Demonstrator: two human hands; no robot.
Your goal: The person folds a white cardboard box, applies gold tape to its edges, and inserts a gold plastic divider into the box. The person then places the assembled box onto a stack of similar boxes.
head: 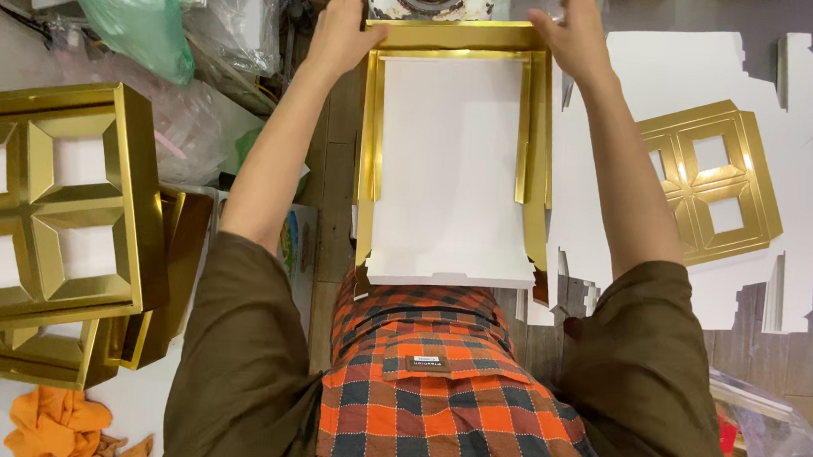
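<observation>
left hand [343, 29], right hand [576, 34] grip gold-edged white box blank [453, 165].

The person wears a dark olive-brown top with short sleeves [230, 340] that end near the elbows, forearms bare. At 6 o'clock hangs an orange, navy and grey checked apron [444, 391] with a flap pocket and a small dark label [427, 362].

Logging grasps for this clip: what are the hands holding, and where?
Both the left hand and right hand grip the gold-edged white box blank at its far corners.
</observation>
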